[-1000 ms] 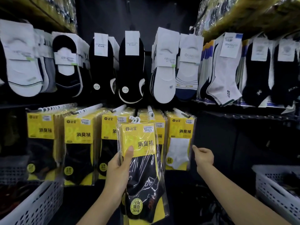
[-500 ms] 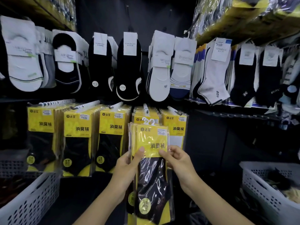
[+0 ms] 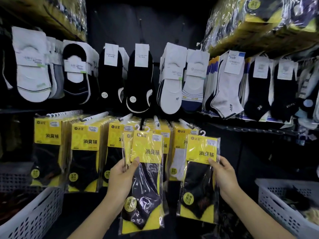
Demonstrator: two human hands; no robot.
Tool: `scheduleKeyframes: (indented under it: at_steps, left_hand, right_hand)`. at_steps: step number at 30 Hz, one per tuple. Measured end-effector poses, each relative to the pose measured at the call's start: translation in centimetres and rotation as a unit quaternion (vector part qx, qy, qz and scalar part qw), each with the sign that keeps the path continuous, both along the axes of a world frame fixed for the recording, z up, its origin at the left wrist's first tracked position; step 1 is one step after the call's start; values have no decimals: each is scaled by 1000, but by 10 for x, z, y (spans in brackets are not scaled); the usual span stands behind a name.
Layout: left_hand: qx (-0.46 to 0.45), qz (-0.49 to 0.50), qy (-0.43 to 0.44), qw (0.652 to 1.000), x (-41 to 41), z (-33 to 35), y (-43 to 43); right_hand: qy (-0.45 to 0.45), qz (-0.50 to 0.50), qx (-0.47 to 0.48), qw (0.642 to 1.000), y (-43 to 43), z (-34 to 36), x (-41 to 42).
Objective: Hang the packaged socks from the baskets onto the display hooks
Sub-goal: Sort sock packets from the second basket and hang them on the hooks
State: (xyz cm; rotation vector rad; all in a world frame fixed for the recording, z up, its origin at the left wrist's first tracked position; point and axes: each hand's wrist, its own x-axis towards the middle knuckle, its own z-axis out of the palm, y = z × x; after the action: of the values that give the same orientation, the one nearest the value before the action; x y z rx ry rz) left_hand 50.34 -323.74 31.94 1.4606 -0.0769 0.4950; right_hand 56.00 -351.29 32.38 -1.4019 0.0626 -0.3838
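Note:
My left hand (image 3: 121, 176) grips a small stack of yellow-carded sock packs (image 3: 146, 169) with dark socks, held upright in front of the lower rack. My right hand (image 3: 224, 175) holds one separate sock pack (image 3: 200, 175) by its right edge, out to the right of the stack. Both packs carry small white hanger hooks at the top. Behind them, white display hooks (image 3: 156, 120) stick out over rows of hung yellow packs (image 3: 86, 152); a hook (image 3: 185, 124) above the white-sock pack lies just behind the right-hand pack.
White perforated baskets stand at lower left (image 3: 34, 216) and lower right (image 3: 283, 204), the right one holding dark sock packs. An upper row of loose carded socks (image 3: 170, 78) hangs above. Wrapped bulk bundles (image 3: 259, 19) sit on the top shelves.
My right hand has pulled one pack off the stack and carried it to the right. My left hand keeps the remaining packs in roughly the same place.

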Motion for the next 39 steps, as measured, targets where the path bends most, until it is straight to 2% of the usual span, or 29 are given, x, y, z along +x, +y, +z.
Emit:
scheduleKeyframes:
  at_steps: [4,9,12,18,22,25,27,29,31,33,36,39]
  left_hand:
    - [-9,34,-21,999,4,1,2]
    - [-17,54,-18,998,6,1,-2]
    - [-32,54,-19,998,11,-3,-1]
    - [-31,50,-11,998,26,-19,4]
    - [-28,48,3,998,30,-25,6]
    - [-24,49,1,999,25,-27,5]
    - [-22,51,3,998,21,-26,2]
    - [-26,48,1,998,17,-25,-3]
    - [-29,46,3,999,14,-24,-11]
    - [-34,37,-4,999,10,-23,-19]
    - [-35,14,-20,999,3,-22,-31]
    - [-31,-4,-21,999,-3,-18,-37]
  right_hand:
    - [-20,-12,-26,999,-1,15,19]
    - [-28,35,-97,994,10,23,38]
    - [-9,42,-76,996,15,19,53]
    - [85,-30,-7,996,31,6,84]
    - [150,-126,-11,981,33,-7,92]
    - [156,-149,-18,976,34,-17,78]
    - [119,-106,-18,987,38,-19,62]
    - [84,-4,-7,996,50,-13,37]
    - [66,103,-17,992,64,-5,12]
    - [53,168,-59,983,77,-1,-7]
    - [34,173,-84,981,91,2,-26]
    - [16,149,-48,988,90,-1,-33]
